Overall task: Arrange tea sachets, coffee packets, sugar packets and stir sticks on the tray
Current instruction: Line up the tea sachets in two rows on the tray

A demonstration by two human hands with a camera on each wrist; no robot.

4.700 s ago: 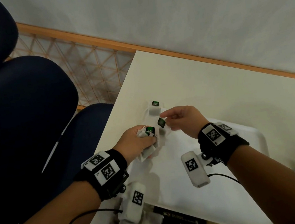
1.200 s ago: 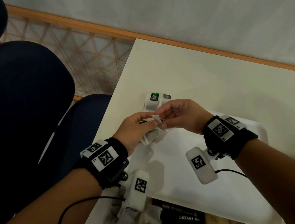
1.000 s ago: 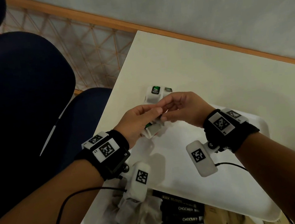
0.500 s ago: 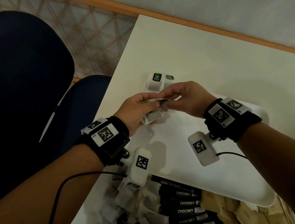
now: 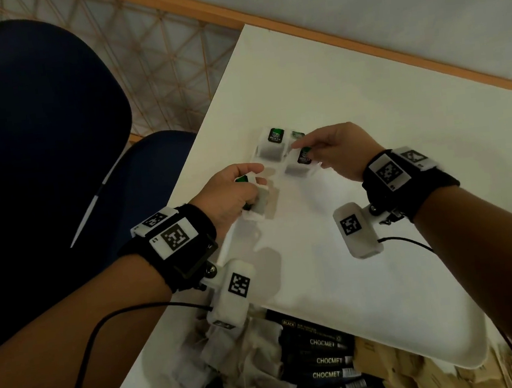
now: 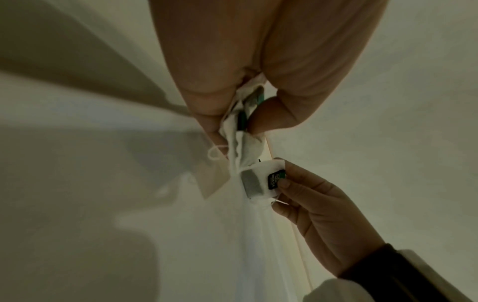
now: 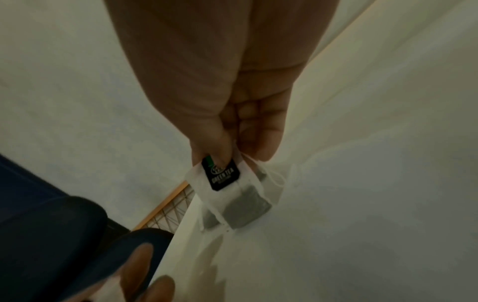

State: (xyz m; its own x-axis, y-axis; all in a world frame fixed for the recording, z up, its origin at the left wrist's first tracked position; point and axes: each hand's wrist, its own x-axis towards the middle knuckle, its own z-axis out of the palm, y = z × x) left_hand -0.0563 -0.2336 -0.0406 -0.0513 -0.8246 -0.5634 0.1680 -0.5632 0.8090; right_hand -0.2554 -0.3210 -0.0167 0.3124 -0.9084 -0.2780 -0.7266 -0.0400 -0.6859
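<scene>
A white tray [image 5: 346, 266] lies on the pale table. At its far left corner lies a tea sachet [image 5: 271, 147] with a green tag. My right hand [image 5: 304, 153] pinches another tea sachet [image 5: 301, 164] [image 7: 232, 194] by its green tag, low over the tray beside the first. My left hand [image 5: 247, 188] grips a bunch of tea sachets [image 5: 260, 203] [image 6: 241, 139] at the tray's left edge. A pile of tea sachets [image 5: 236, 365], black coffee packets [image 5: 325, 364] and brown sugar packets [image 5: 405, 368] lies on the table near me. No stir sticks are in view.
A dark blue chair [image 5: 34, 139] stands left of the table. The table's left edge [image 5: 207, 116] runs beside it, with a lattice floor beyond. A wooden strip and wall border the far side.
My hands have parted. The right hand drew one sachet out of the left hand's bunch and carried it right, down beside the sachet on the tray. The left hand stayed at the tray's edge.
</scene>
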